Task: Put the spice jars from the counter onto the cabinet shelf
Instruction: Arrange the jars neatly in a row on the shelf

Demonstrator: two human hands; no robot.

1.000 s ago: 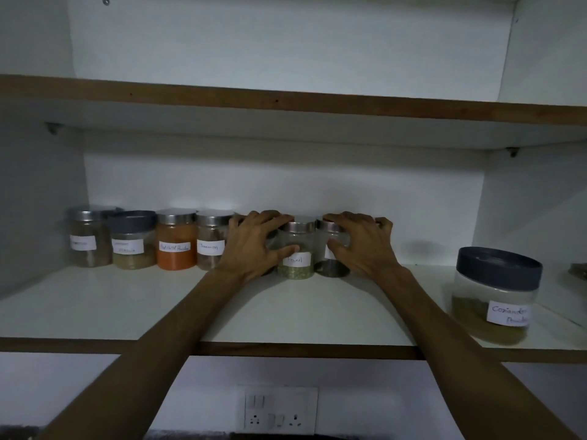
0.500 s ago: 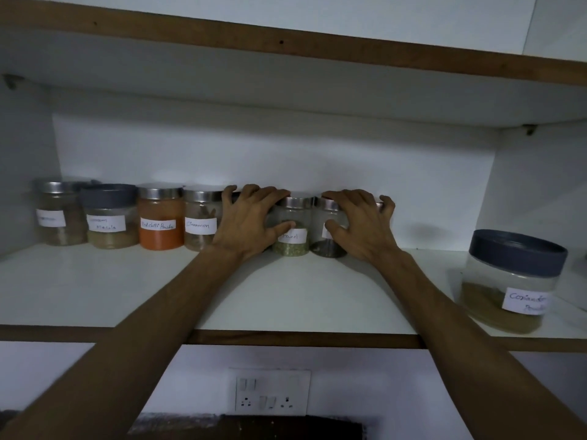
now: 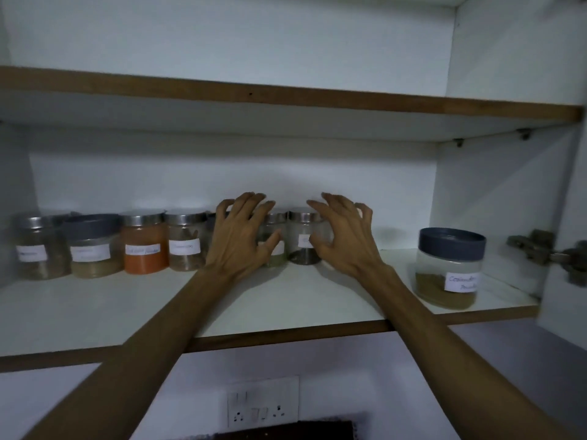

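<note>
A row of labelled spice jars stands at the back of the white cabinet shelf (image 3: 95, 319). From the left come a steel-lidded jar (image 3: 38, 249), a grey-lidded jar (image 3: 92, 249), an orange-powder jar (image 3: 144, 246) and a brown-spice jar (image 3: 185, 242). My left hand (image 3: 241, 239) is spread open in front of a green-herb jar (image 3: 276, 249), partly hiding it. My right hand (image 3: 341, 239) is open with fingers lifted, just right of a dark-seed jar (image 3: 301, 239). Neither hand grips a jar.
A larger grey-lidded coriander powder jar (image 3: 448, 268) stands apart at the shelf's right front. A door hinge (image 3: 540, 252) sits on the right cabinet wall. An upper shelf (image 3: 286, 96) runs overhead. A switch and socket plate (image 3: 263, 401) is on the wall below.
Both hands have let go of the two middle jars and drawn back with fingers spread. The camera has tilted, so the shelf now looks slanted.
</note>
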